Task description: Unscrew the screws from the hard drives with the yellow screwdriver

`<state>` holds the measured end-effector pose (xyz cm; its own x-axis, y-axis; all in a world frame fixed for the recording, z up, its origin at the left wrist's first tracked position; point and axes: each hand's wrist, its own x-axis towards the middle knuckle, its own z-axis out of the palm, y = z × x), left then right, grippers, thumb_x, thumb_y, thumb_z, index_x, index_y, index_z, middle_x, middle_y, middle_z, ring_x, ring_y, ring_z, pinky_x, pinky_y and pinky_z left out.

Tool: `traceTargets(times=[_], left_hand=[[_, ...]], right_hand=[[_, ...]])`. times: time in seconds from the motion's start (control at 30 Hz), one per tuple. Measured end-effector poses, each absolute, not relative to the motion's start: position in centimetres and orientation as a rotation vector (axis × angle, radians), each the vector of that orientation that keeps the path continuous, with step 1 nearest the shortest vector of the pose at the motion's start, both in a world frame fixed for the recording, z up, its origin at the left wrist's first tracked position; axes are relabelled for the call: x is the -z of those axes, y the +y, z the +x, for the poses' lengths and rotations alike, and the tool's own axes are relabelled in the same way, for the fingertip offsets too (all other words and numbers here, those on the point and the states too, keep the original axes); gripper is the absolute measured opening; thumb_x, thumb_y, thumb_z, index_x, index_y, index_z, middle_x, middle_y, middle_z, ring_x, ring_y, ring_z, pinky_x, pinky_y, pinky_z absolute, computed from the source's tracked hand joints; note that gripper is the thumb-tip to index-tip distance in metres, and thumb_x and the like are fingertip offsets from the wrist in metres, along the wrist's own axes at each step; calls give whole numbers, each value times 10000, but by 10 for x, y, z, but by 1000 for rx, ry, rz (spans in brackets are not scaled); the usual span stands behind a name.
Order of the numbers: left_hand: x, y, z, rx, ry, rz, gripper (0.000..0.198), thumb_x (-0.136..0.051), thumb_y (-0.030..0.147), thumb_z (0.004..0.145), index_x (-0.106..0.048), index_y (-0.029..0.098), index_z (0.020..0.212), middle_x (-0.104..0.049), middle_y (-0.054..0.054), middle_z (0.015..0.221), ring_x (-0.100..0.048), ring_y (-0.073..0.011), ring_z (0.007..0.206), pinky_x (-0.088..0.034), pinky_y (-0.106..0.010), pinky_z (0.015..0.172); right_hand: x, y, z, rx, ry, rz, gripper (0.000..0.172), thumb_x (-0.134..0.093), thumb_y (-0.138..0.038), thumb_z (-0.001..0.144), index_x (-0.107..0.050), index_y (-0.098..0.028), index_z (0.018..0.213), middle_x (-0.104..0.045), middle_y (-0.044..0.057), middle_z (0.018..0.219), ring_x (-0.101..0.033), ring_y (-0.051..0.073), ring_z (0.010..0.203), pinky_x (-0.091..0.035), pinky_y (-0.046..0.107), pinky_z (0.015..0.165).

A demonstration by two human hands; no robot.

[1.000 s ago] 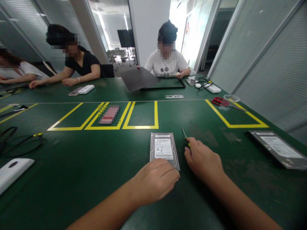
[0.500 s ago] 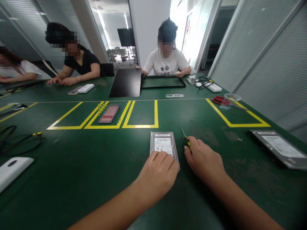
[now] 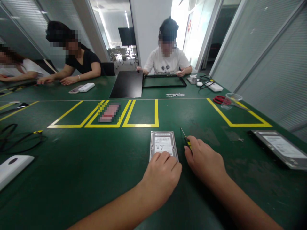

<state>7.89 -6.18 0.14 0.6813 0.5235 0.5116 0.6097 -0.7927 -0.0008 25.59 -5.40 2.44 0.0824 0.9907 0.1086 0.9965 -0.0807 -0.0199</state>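
Red scissors (image 3: pixel 218 100) and a clear cup (image 3: pixel 234 96) are at the back right of the green tabletop (image 3: pixel 96 182). Another drive (image 3: pixel 279 146) lies nearer. The hard drive (image 3: pixel 163 142) lies flat in the middle, before the yellow tape (image 3: pixel 140 126), its long side running away from the person. The left hand (image 3: pixel 164 174), fingers bent, hides its near end; I can't tell if it grips. The right hand (image 3: pixel 203 156) curls around a screwdriver (image 3: pixel 188 142), tip pointing away, slightly left.

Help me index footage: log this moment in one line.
left hand: over hard drive | right hand: holding screwdriver | second drive: far right
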Motion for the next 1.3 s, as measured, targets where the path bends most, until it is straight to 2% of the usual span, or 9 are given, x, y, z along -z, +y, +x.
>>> traceTargets(times=[0.4,0.6,0.77,0.97,1.13,1.3], left_hand=[[-6,-63,79,731,-861,-2635,140,-602,171,944,-588,175,805,-594,-27,776,-536,-231,790,-395,-365,677],[-2,-63,78,767,-868,-2675,142,-627,188,936,-601,180,796,-605,-22,768,-536,-232,804,-401,-371,702],[3,-63,77,815,-883,-2673,77,-638,194,935,-655,186,861,-624,-24,776,-541,-234,830,-401,-382,740],[-1,-62,74,870,-906,-2658,44,-647,203,935,-672,181,907,-625,-18,787,-538,-225,821,-393,-387,746],[-1,-63,66,945,-887,-2677,78,-625,199,955,-667,186,890,-628,-10,797,-535,-206,803,-379,-364,724],[2,-64,60,942,-764,-2724,99,-587,166,975,-682,165,945,-680,-19,894,-581,-204,855,-412,-368,753]], right_hand=[[-25,-54,255,121,-2075,-2221,272,-418,-321,1014,-523,-228,1247,-677,75,1067,-689,254,928,-402,306,594],[-23,-54,255,123,-2076,-2191,271,-425,-316,1010,-529,-225,1243,-677,82,1058,-688,261,921,-402,308,588],[-22,-55,259,109,-2034,-2139,256,-432,-309,1002,-554,-214,1207,-678,91,1041,-685,268,892,-416,321,595],[-23,-48,277,111,-1765,-1721,248,-536,-373,954,-634,-167,1052,-680,82,954,-651,234,843,-497,363,728],[-34,-48,286,-69,-1468,-1479,279,-651,-436,903,-670,-184,1022,-683,54,909,-625,168,738,-494,310,667],[-40,-50,284,-193,-1214,-1275,308,-587,-467,955,-625,-176,1048,-663,49,898,-593,133,678,-482,282,612]])
